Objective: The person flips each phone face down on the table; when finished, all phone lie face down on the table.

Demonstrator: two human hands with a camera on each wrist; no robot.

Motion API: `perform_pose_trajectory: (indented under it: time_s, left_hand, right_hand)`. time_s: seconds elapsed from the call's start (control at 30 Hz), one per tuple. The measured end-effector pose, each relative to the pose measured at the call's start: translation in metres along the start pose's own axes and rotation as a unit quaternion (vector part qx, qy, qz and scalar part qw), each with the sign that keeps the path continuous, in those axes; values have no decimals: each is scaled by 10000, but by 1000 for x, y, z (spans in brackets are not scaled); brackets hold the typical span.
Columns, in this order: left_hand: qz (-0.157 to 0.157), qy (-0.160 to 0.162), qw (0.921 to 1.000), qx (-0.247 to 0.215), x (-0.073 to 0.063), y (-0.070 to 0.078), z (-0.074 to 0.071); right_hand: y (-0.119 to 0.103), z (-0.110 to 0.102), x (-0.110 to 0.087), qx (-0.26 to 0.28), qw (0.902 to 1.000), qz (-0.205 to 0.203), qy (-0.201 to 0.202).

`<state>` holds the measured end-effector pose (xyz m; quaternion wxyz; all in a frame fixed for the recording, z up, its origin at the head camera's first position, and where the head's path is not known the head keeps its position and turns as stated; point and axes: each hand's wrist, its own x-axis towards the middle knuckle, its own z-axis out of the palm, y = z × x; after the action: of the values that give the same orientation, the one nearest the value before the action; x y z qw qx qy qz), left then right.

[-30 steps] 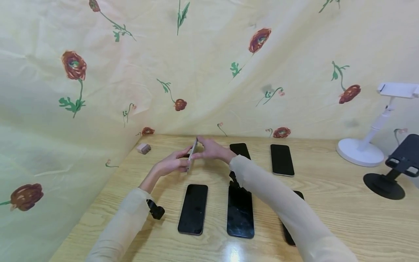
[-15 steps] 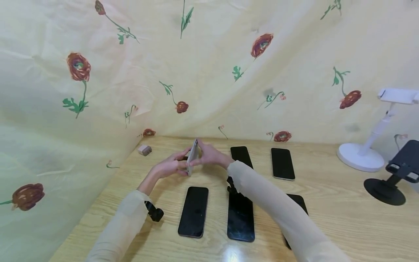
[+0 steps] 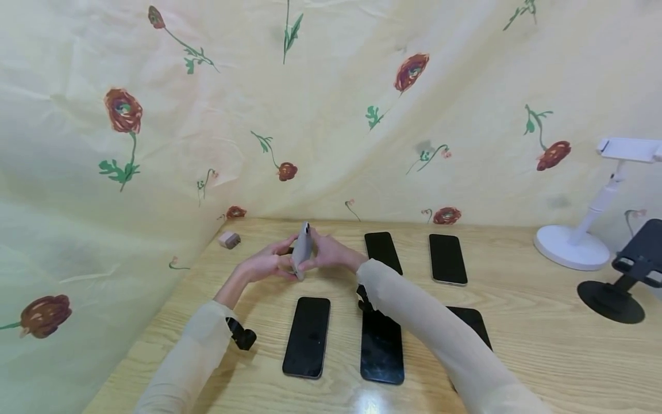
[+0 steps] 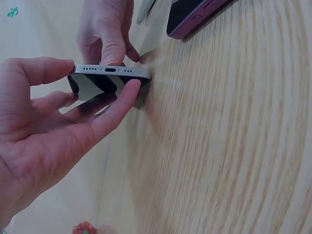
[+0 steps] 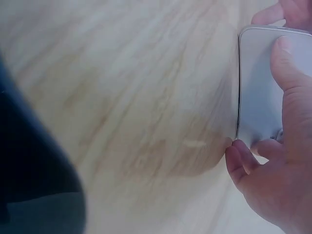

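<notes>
Head view: silver phone (image 3: 302, 253) is held on its long side, tilted, btwn L hand (image 3: 266, 263) and R hand (image 3: 331, 252), at the far-left area of the wood-grain table (image 3: 543, 356). Two-hand hold prob. steadies the tilt. Five black-screen phones (image 3: 307, 338) lie screen up, spaced apart, prob. for separate access; one is partly under the R sleeve (image 3: 434, 322). Power adapter (image 3: 229, 239) sits at far L; white phone stand (image 3: 571, 241) and black phone stand (image 3: 615, 293) at R, bases flat for stability.

L wrist view: L hand pinches the phone's port end: one digit on a corner, one across the screen side. USB-type port (image 4: 111, 69) is left uncovered. Purple-framed phone (image 4: 197, 24) lies nearby.

R wrist view: R hand pinches the phone, thumb flat on back panel, other fingers at the camera end; spread contact prob. resists twisting. Table contact: can't tell. Dark blurred shape at L (image 5: 39, 161): no ID.
</notes>
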<state>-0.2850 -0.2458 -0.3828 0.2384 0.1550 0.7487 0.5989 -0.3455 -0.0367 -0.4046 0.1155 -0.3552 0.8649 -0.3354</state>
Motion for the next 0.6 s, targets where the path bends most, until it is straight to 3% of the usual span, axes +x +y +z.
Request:
perform_pose_trajectory:
  time_s: [0.3, 0.6]
  left_hand:
    - [-138, 55, 9999, -2, -1, 1, -1]
    - [-64, 33, 10000, -53, -1, 2, -4]
  right_hand:
    - [-2, 6, 0, -406, 9989, 192, -111]
    - [-1, 8, 0, -886, 9958, 224, -30]
